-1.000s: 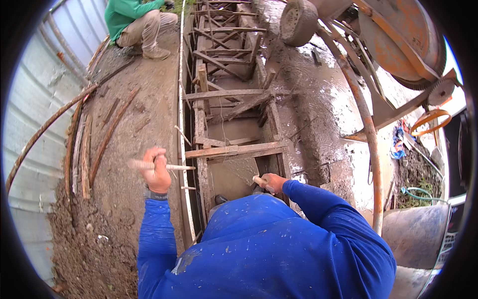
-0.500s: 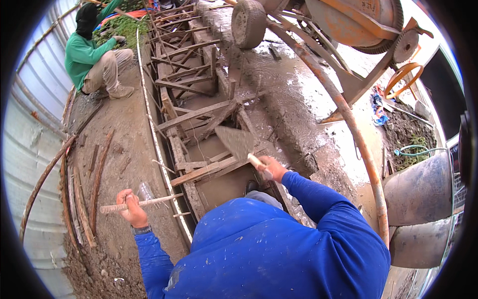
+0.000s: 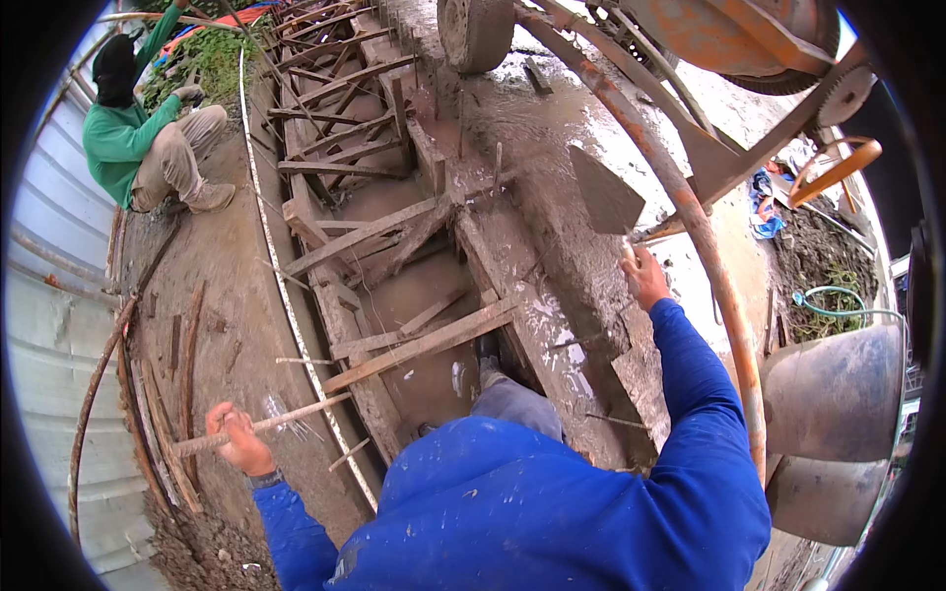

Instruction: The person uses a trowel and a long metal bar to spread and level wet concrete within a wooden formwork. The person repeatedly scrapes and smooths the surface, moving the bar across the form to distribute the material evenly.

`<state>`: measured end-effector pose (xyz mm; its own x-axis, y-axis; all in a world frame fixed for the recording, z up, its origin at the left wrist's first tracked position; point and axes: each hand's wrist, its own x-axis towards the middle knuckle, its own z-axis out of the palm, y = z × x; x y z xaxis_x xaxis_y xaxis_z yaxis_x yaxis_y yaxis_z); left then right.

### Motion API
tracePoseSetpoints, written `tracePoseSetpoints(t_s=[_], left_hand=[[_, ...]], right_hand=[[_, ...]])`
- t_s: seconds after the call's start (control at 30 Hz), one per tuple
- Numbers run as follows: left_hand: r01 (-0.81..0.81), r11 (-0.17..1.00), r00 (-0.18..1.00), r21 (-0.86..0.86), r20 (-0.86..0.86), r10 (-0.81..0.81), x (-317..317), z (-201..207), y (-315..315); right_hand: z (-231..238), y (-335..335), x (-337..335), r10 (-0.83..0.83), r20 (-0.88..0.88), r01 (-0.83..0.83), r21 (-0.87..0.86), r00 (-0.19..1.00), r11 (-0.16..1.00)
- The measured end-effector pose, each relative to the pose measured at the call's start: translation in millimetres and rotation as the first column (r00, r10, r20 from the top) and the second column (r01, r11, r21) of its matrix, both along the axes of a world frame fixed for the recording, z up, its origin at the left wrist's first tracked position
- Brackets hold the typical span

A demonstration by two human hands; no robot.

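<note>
My right hand [image 3: 646, 281] is wrapped round the handle of a pointed trowel [image 3: 605, 193]. Its flat, mud-grey blade sticks up and away over the wet ground to the right of the trench. On the left, my left hand [image 3: 240, 443] grips a pale rod [image 3: 301, 411], thicker at its near left end. The rod's far tip reaches over a long whitish bar [image 3: 279, 258] along the trench's left edge. Between my hands, a wooden crosspiece [image 3: 424, 345] spans the formwork. My lower leg [image 3: 517, 402] stands down in the trench, its foot mostly hidden.
Braced timber formwork [image 3: 360, 233] runs ahead along the muddy trench. A co-worker in green [image 3: 133, 148] squats at the far left by a metal sheet fence [image 3: 59, 345]. An orange concrete mixer [image 3: 729, 39] with a rusty bar stands at right, near two drums [image 3: 833, 394].
My right hand has swung right and forward with the trowel, from over the trench to the wet ground beside it. My left hand has shifted slightly left and nearer, still holding the rod.
</note>
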<state>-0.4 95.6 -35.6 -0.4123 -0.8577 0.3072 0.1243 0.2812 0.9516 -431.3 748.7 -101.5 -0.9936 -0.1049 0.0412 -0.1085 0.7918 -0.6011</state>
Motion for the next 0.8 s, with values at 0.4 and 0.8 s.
tracePoseSetpoints(t_s=[0.4, 0.8], left_hand=[[-0.376, 0.883, 0.743, -0.28, 0.478, 0.468, -6, 26, -54], [-0.531, 0.828, 0.596, -0.179, 0.617, 0.515, 16, 13, -107]], right_hand=[[-251, 79, -130, -0.302, 0.347, 0.313, 0.023, 0.888, 0.949], [-315, 138, -190, -0.333, 0.271, 0.288, 0.193, 0.903, 0.938]])
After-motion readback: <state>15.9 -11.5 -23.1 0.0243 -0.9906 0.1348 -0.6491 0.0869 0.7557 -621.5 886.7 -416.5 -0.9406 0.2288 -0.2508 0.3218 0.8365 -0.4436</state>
